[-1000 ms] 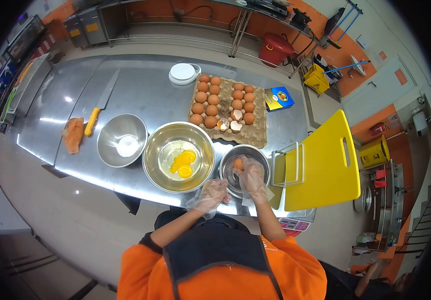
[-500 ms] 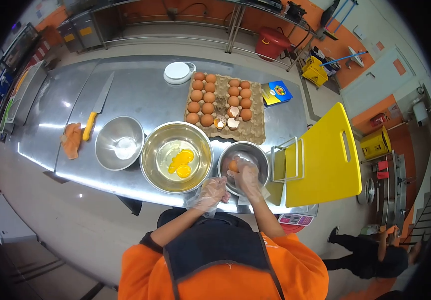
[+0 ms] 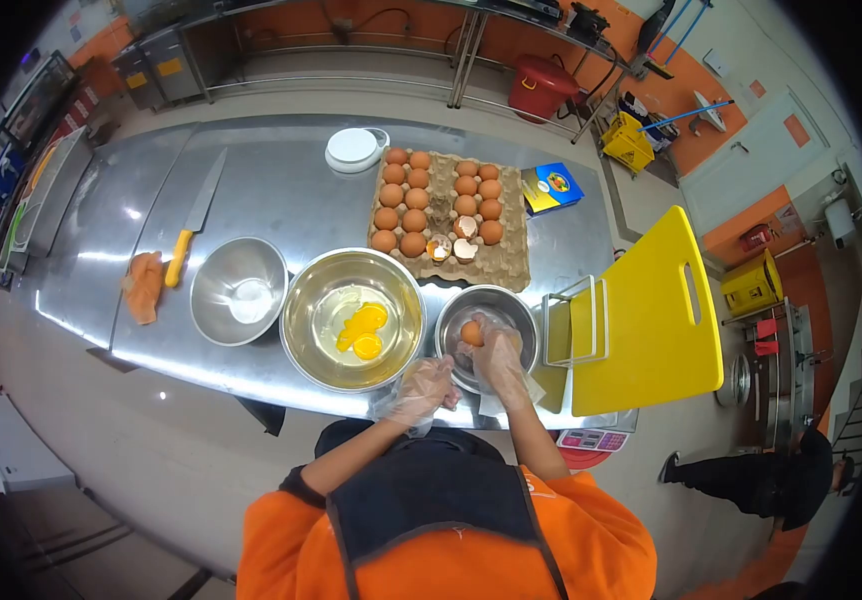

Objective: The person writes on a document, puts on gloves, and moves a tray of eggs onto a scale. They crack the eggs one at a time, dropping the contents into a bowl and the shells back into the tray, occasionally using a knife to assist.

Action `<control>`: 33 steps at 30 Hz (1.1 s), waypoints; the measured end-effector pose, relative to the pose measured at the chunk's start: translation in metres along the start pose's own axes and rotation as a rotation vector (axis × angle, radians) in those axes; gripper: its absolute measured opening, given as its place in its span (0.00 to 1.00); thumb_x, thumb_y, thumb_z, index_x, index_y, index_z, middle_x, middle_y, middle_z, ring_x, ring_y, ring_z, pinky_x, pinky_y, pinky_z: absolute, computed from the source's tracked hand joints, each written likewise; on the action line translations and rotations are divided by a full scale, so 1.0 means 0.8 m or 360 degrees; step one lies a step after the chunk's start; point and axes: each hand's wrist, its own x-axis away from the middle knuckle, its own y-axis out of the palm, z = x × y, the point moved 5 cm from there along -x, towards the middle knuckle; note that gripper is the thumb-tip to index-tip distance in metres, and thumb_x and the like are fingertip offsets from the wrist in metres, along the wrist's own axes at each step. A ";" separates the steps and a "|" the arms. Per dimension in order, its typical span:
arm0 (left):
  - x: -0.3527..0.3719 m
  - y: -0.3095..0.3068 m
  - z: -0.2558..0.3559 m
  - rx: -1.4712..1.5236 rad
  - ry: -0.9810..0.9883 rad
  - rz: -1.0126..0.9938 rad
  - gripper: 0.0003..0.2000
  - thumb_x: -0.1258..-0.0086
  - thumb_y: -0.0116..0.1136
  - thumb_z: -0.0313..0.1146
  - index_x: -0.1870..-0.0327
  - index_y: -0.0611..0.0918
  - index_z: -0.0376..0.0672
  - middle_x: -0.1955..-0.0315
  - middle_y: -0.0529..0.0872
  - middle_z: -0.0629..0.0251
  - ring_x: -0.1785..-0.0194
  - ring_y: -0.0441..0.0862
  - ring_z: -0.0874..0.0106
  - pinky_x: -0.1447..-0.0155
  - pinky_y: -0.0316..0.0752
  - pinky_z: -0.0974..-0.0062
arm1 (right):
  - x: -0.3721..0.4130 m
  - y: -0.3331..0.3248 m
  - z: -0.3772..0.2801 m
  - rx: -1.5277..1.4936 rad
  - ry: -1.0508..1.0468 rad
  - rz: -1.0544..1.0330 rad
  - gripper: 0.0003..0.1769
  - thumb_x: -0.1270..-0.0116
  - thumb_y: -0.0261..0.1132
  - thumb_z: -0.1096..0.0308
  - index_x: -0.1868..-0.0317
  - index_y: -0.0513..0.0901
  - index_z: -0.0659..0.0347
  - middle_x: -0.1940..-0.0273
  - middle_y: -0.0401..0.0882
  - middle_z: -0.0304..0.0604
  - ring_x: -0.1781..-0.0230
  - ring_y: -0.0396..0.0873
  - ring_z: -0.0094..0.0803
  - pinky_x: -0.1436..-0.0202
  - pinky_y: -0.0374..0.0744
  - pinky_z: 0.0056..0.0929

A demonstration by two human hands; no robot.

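The right hand (image 3: 499, 362), in a thin clear glove, has its fingers closed around a brown egg (image 3: 472, 333), which shows at the left side of the fingertips, over the inside of the small steel bowl (image 3: 523, 320); whether the egg touches the metal, I cannot tell. The left hand (image 3: 423, 385), gloved too, is to the left of the right hand, near the close rim of the large bowl (image 3: 304, 335); its fingers seem drawn together, but I cannot tell whether they keep something inside. In my judgement, the main danger is the shell: the glove's film looks loose and may be slippery, so the egg could slip from the fingers and break against the wall of the small bowl. Too strong a squeeze could crack it also. Ahead and to the left of the left hand, yolks (image 3: 363, 325) lie in the large bowl, so a shell piece falling there could be hard to find in the clear white. If the left forearm pushes this rim, the bowl could slide. Beyond the right hand, broken shells (image 3: 465, 249) sit in the egg tray (image 3: 499, 268), and crumbs could stick to a glove that touches them.
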 end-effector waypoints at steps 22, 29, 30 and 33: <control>0.002 -0.001 0.009 -0.0041 0.0051 0.0035 0.23 0.21 0.47 0.47 0.60 0.78 0.29 0.77 0.86 0.54 0.77 0.85 0.71 0.72 0.82 0.77 | -0.001 -0.010 -0.015 0.0071 -0.0355 0.0118 0.25 0.45 0.72 0.67 0.46 0.80 0.63 0.53 0.82 0.55 0.54 0.81 0.53 0.49 0.78 0.42; -0.001 -0.001 0.001 -0.0042 0.0045 0.0040 0.21 0.20 0.46 0.43 0.50 0.76 0.28 0.77 0.85 0.53 0.76 0.85 0.70 0.71 0.82 0.76 | 0.005 0.029 0.020 0.0053 -0.0137 -0.0110 0.23 0.45 0.71 0.67 0.48 0.80 0.65 0.53 0.82 0.55 0.52 0.81 0.52 0.47 0.78 0.40; -0.005 -0.004 0.004 -0.0050 0.0063 0.0042 0.21 0.20 0.46 0.43 0.50 0.76 0.28 0.77 0.85 0.53 0.76 0.85 0.70 0.71 0.82 0.76 | -0.001 0.030 0.028 -0.0027 -0.0161 -0.0037 0.24 0.45 0.71 0.67 0.48 0.80 0.64 0.53 0.82 0.56 0.51 0.81 0.52 0.47 0.78 0.40; -0.005 -0.004 -0.003 -0.0079 0.0054 0.0001 0.21 0.20 0.46 0.42 0.46 0.74 0.28 0.76 0.85 0.53 0.76 0.85 0.70 0.71 0.82 0.76 | 0.001 -0.005 -0.001 -0.0097 -0.0282 0.0189 0.22 0.43 0.69 0.68 0.48 0.80 0.66 0.56 0.82 0.56 0.54 0.81 0.52 0.51 0.78 0.41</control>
